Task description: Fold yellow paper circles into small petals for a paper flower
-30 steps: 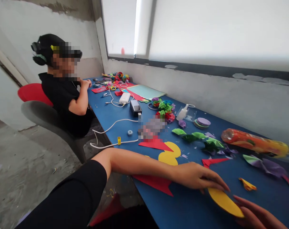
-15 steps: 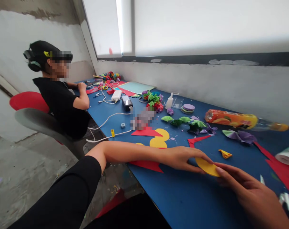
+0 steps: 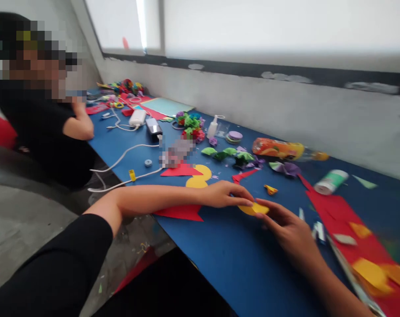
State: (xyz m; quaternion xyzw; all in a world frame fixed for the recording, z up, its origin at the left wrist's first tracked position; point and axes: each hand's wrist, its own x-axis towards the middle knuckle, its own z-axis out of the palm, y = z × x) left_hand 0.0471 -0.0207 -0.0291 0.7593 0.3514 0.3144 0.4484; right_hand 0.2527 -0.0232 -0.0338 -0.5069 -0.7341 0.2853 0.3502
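Between my two hands, just above the blue table, is a yellow paper circle that looks partly folded. My left hand pinches its left side, fingers stretched over the edge. On the opposite side, the thumb and fingers of my right hand grip the paper. More yellow paper circles lie beyond my left forearm beside red paper. A small folded yellow paper piece rests just past my right hand.
An orange-labelled bottle lies toward the wall near crumpled green paper pieces. A white-and-green roll and a red paper sheet are on the right. White cables cross the left edge. A co-worker sits at left.
The camera view has swung right, showing more red and yellow paper. The yellow circle, flatter before, now appears bent over at its right side, with both hands closer together on it.
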